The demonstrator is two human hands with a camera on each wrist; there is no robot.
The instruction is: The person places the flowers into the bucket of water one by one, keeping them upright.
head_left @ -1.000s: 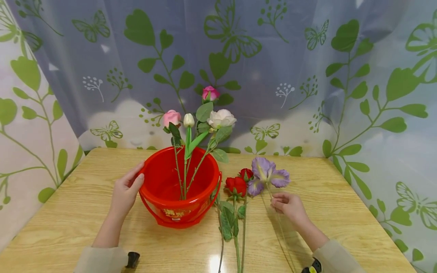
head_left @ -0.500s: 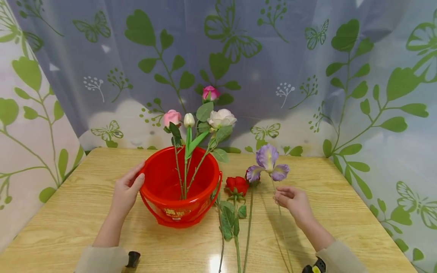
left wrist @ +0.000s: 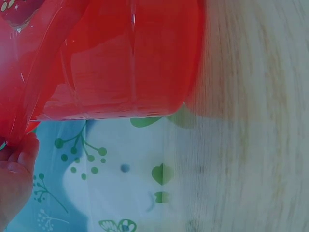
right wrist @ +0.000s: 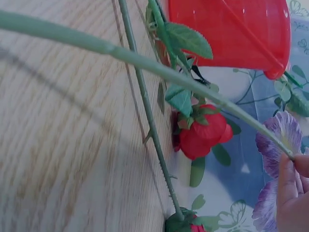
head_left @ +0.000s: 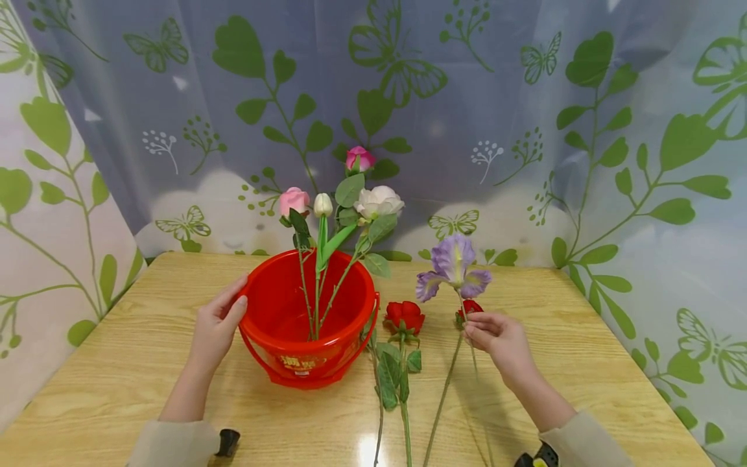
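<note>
My left hand (head_left: 214,327) grips the left rim of a red plastic bucket (head_left: 262,295), thumb outside. Pink, magenta and white flowers stand in it, among them a white tulip (head_left: 323,206) and a pale pink rose (head_left: 294,202). My right hand (head_left: 503,342) pinches the thin stem of a purple iris (head_left: 452,261) just below its bloom, holding it tilted up. A small red rose (head_left: 470,307) shows behind those fingertips, its stem slanting down the table. In the right wrist view, the iris stem (right wrist: 169,73) crosses above that rose's thorny stem (right wrist: 149,113).
A larger red rose (head_left: 404,316) with green leaves lies just right of the bucket, beside another stem (head_left: 378,395). A wooden table (head_left: 105,383) bears everything. Behind it hangs a curtain (head_left: 443,123) printed with butterflies and leaves.
My right hand has raised the iris bloom up off the table. The small red rose has shifted right, from beside the larger rose to behind my right fingertips. My left hand stays on the bucket.
</note>
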